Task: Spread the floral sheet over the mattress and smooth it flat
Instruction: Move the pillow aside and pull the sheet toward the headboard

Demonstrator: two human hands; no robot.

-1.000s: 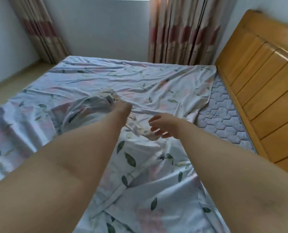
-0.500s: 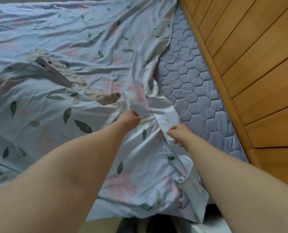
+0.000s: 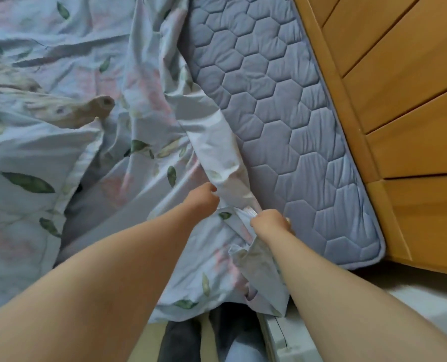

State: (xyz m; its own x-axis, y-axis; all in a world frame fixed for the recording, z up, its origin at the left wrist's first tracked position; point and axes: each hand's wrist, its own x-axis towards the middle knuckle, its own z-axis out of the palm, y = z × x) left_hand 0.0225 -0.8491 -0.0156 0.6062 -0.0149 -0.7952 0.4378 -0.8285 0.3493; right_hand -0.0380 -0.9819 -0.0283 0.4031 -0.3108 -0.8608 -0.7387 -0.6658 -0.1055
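Note:
The floral sheet [image 3: 60, 158], pale blue with green leaves and pink flowers, lies rumpled over most of the mattress. A strip of grey quilted mattress [image 3: 282, 121] stays bare along the right side. The sheet's right edge is folded back in a long ridge. My left hand [image 3: 202, 198] grips that folded edge with curled fingers. My right hand [image 3: 270, 222] grips a bunched part of the same edge just to the right, near the mattress corner. Below my hands a corner of the sheet hangs over the bed's near side.
A wooden headboard [image 3: 399, 113] runs along the right side of the mattress. Dark trouser legs [image 3: 185, 340] show at the bottom, beside a white object [image 3: 279, 338] on the pale floor.
My view has dropped and swung toward the near right corner of the bed. Both hands moved from the middle of the sheet to its folded right edge and took hold of it.

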